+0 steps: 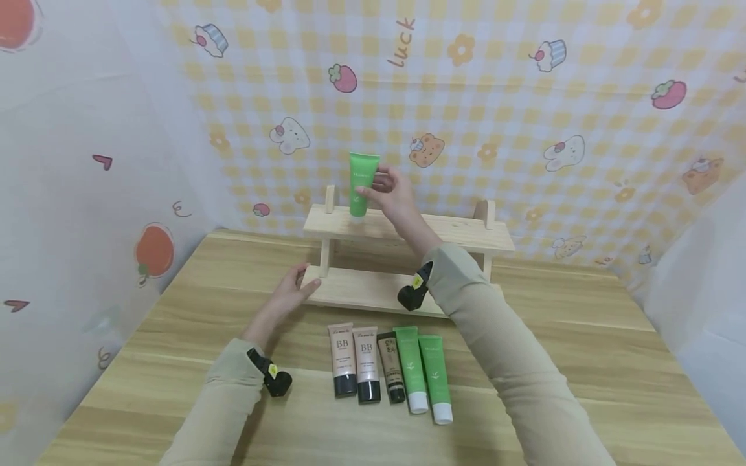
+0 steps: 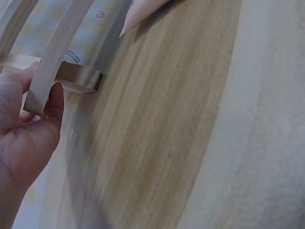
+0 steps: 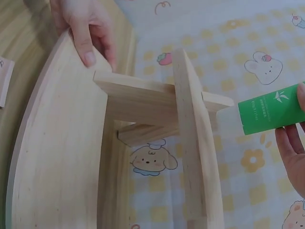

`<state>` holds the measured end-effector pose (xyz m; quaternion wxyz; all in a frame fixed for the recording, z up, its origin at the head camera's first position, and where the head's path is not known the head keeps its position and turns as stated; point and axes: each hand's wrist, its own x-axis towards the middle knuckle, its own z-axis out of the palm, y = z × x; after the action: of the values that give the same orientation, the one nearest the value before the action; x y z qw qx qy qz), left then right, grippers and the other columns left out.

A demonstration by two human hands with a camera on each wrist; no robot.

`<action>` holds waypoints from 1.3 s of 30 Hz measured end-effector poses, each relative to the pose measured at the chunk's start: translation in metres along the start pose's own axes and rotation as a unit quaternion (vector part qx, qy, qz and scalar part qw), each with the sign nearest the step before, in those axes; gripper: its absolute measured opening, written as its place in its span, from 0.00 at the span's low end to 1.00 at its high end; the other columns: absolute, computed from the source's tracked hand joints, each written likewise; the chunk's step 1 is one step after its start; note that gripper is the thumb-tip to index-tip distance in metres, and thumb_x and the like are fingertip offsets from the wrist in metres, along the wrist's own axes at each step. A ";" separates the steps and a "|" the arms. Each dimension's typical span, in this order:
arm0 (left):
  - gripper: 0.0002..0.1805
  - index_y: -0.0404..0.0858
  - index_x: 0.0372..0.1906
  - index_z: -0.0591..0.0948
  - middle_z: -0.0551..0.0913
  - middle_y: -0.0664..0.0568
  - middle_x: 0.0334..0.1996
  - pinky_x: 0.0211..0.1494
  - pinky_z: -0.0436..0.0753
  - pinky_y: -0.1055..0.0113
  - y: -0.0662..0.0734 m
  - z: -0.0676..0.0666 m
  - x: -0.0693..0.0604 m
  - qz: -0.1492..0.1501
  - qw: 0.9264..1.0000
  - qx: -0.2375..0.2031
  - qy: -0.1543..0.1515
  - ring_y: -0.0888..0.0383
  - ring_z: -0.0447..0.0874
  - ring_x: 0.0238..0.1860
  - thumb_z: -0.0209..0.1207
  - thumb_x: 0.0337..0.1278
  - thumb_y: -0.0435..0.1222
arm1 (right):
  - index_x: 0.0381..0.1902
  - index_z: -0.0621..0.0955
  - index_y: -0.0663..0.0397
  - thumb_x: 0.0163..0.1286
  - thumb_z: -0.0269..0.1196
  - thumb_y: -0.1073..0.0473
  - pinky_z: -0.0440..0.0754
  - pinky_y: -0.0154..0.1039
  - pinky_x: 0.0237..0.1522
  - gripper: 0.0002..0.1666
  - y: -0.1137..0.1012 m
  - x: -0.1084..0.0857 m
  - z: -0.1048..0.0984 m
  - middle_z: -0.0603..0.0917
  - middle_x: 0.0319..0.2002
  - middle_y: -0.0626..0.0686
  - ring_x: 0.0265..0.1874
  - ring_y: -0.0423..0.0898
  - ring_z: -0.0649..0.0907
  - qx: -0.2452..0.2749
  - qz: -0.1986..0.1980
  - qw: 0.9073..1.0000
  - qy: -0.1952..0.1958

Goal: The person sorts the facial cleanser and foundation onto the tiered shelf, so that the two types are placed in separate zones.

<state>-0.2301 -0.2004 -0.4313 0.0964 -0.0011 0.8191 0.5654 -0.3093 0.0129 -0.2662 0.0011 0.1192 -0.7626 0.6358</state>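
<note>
My right hand (image 1: 393, 194) pinches a green squeeze tube (image 1: 362, 181) with its white cap down, at the left part of the upper tier of a two-tier wooden shelf (image 1: 460, 232). In the right wrist view the tube (image 3: 269, 113) shows its white cap beside the upper board's edge; whether the cap touches the board I cannot tell. My left hand (image 1: 285, 294) grips the left end of the lower board, thumb on top, as the left wrist view shows with the hand (image 2: 28, 129) around the board's end (image 2: 45, 81).
In front of the shelf lie two pink BB cream tubes (image 1: 342, 356), a small brown tube (image 1: 391, 362) with a black cap, and two more green tubes (image 1: 411, 366), all on the wooden table (image 1: 192, 343). A patterned cloth (image 1: 501, 116) hangs close behind the shelf.
</note>
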 end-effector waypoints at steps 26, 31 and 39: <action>0.41 0.32 0.70 0.42 0.38 0.35 0.71 0.74 0.45 0.49 -0.001 0.010 -0.002 0.001 1.000 -0.010 -0.019 0.40 0.35 0.72 0.49 0.64 0.46 | 0.66 0.62 0.48 0.61 0.62 0.59 0.72 0.43 0.62 0.36 0.028 -0.003 -0.016 0.72 0.62 0.53 0.60 0.50 0.73 -0.028 0.006 0.998 -0.050; 0.42 0.31 0.70 0.41 0.38 0.34 0.71 0.74 0.45 0.50 -0.001 0.005 -0.003 0.005 1.000 -0.008 -0.015 0.39 0.36 0.72 0.49 0.64 0.46 | 0.65 0.64 0.52 0.60 0.63 0.57 0.73 0.43 0.61 0.36 0.032 -0.011 -0.024 0.73 0.61 0.57 0.59 0.51 0.73 -0.023 0.016 0.999 -0.040; 0.42 0.30 0.70 0.41 0.39 0.33 0.71 0.74 0.46 0.49 0.002 -0.001 -0.001 0.012 1.000 0.006 -0.010 0.38 0.37 0.71 0.49 0.64 0.46 | 0.62 0.67 0.54 0.59 0.64 0.54 0.76 0.44 0.58 0.34 0.035 -0.023 -0.036 0.74 0.58 0.57 0.58 0.52 0.74 -0.042 0.063 0.997 -0.031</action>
<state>-0.2291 -0.2012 -0.4290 0.0979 0.0148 0.8216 0.5614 -0.2983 0.0574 -0.2971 -0.0573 0.0901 -0.7942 0.5982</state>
